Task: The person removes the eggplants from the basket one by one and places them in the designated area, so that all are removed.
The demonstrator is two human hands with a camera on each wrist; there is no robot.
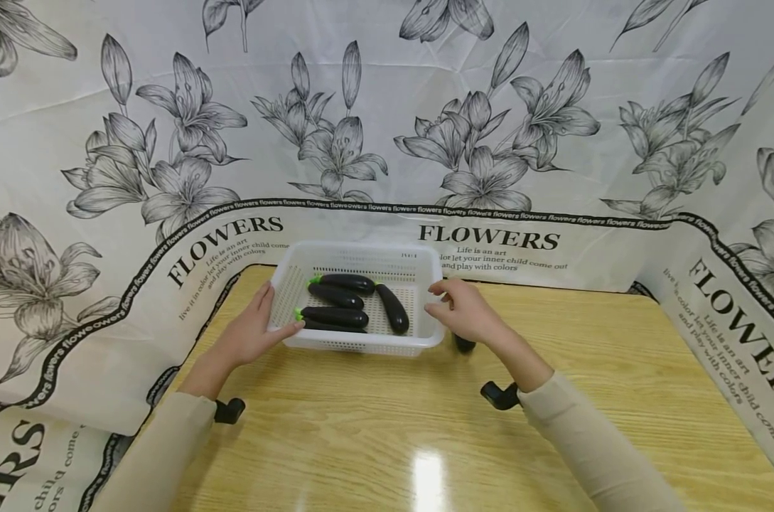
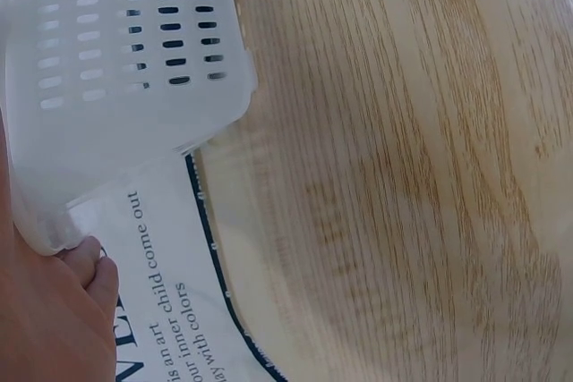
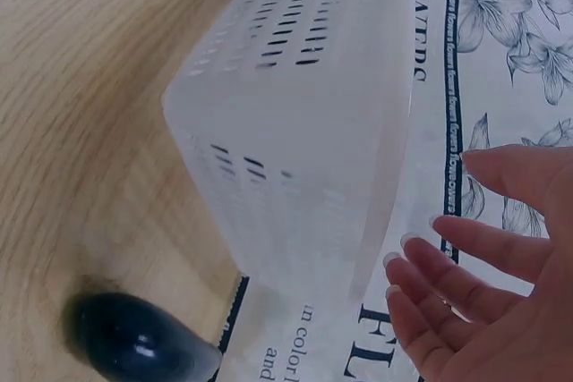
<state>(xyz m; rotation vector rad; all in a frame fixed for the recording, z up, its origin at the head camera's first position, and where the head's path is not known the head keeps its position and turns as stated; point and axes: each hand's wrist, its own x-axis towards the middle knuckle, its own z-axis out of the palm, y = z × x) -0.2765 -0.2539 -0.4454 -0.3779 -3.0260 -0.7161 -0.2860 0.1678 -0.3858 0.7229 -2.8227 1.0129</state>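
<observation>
A white perforated plastic basket (image 1: 367, 343) holds several dark eggplants (image 1: 332, 316), some with green stem ends. My left hand (image 1: 251, 333) grips the basket's left end, its thumb over the front corner of the rim. From the left wrist view, the fingers of that left hand (image 2: 63, 310) curl under the basket's rim (image 2: 40, 230). Beside the right end, my right hand (image 1: 466, 311) hovers with fingers loosely bent and nothing between them. A gap shows between those fingers (image 3: 483, 288) and the basket wall in the right wrist view. One more eggplant (image 1: 465, 344) lies outside the basket, partly hidden below my right hand.
Under the basket is a wood-grain table (image 1: 374, 419). A white cloth (image 1: 387, 142) printed with lilies and lettering hangs behind the table and along both sides. Black wrist mounts (image 1: 500, 395) stick out below both forearms.
</observation>
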